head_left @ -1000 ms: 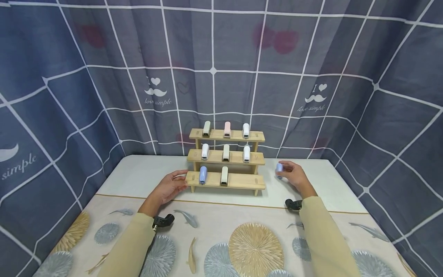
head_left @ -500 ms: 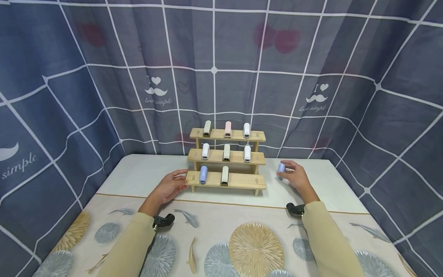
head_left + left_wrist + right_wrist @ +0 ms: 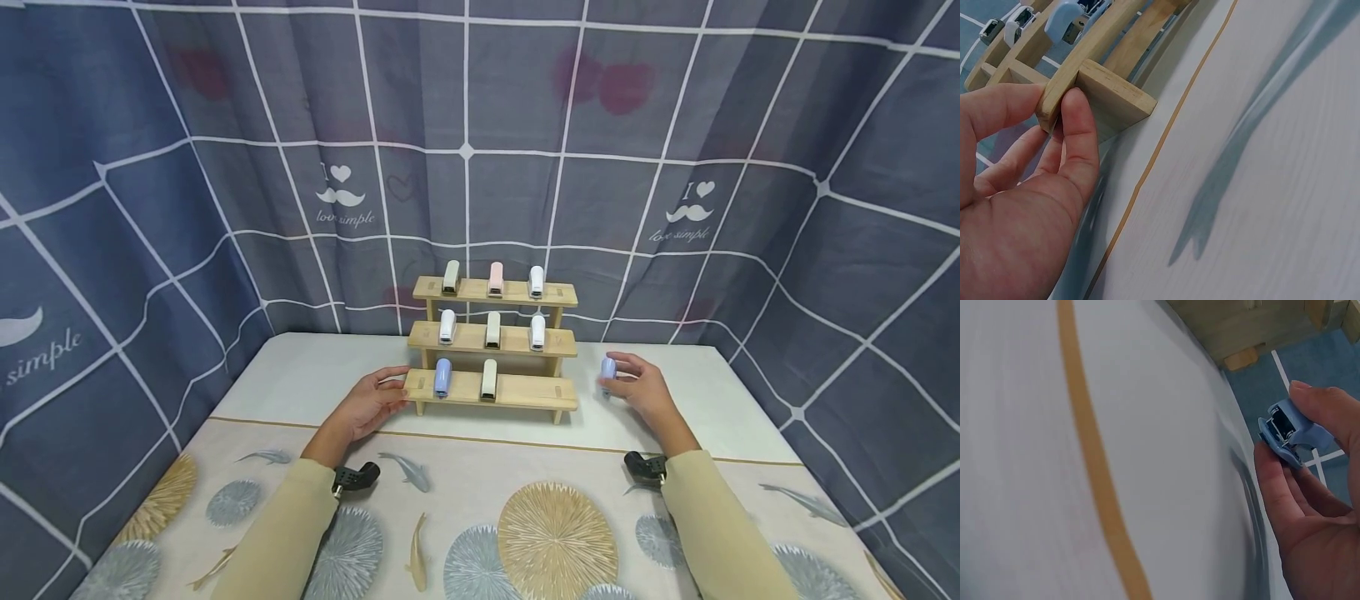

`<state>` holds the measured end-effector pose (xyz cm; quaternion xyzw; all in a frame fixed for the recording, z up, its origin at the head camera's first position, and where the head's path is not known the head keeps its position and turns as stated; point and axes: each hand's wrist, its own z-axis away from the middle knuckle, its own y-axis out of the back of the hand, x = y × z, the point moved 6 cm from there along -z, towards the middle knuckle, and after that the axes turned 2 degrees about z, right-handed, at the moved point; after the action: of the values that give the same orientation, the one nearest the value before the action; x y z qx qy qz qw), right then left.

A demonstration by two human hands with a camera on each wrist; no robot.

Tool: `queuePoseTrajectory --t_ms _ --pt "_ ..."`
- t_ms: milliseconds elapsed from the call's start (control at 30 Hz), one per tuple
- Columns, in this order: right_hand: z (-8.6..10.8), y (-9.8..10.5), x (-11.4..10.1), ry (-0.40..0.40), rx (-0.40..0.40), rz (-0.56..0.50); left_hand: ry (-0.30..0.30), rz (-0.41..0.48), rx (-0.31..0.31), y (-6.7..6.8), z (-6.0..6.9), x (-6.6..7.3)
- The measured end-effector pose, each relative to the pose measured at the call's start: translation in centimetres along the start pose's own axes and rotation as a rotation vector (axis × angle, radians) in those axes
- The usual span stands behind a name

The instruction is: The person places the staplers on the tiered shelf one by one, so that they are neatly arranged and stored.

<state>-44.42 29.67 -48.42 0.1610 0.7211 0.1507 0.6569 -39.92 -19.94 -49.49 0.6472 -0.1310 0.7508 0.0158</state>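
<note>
In the head view my left hand [image 3: 372, 403] is at the left end of the lowest board of a three-tier wooden stand [image 3: 525, 390]. The left wrist view shows its thumb and fingers pinching that board end [image 3: 1063, 87]. To the right of the stand, my right hand [image 3: 641, 387] holds a small blue stapler [image 3: 608, 368] just over the white tabletop. Thumb and fingertips grip the stapler's sides [image 3: 1297, 428] in the right wrist view. On the lowest board sit another blue stapler [image 3: 442, 377] and a cream one [image 3: 489, 380], with bare wood to their right.
White staplers [image 3: 537, 332] and a cream one [image 3: 492, 330] line the middle board. On the top board are a greenish [image 3: 451, 277], a pink [image 3: 496, 279] and a white stapler [image 3: 536, 282]. A patterned cloth [image 3: 420, 533] covers the near table; a checked curtain [image 3: 405, 83] surrounds it.
The blue stapler in my right hand shifts and tilts slightly, while the right wrist moves a little nearer and to the right. My left hand stays on the stand.
</note>
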Motion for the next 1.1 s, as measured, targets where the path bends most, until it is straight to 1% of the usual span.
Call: queuePoseTrajectory --t_ms 233,533,633,867,967,1100 --pt "1.0 -0.5 -0.5 -0.02 -0.014 -0.035 -0.01 0.004 -0.009 0.0 0.0 0.0" --pt "2.3 -1.8 -1.6 0.03 -0.077 -0.097 0.002 0.0 0.0 -0.1 0.1 0.1" --pt "2.6 -2.1 -1.9 0.039 -0.076 -0.12 0.006 0.0 0.005 -0.1 0.1 0.1" --pt "3.2 -2.2 -3.0 0.06 -0.065 -0.106 0.002 0.013 -0.002 -0.1 0.1 0.2" --pt "3.5 -2.2 -3.6 0.075 -0.067 -0.135 -0.004 0.014 -0.003 -0.2 0.2 0.2" --pt "4.0 -2.5 -4.5 0.114 -0.097 -0.185 -0.003 0.008 -0.006 -0.1 0.2 0.2"
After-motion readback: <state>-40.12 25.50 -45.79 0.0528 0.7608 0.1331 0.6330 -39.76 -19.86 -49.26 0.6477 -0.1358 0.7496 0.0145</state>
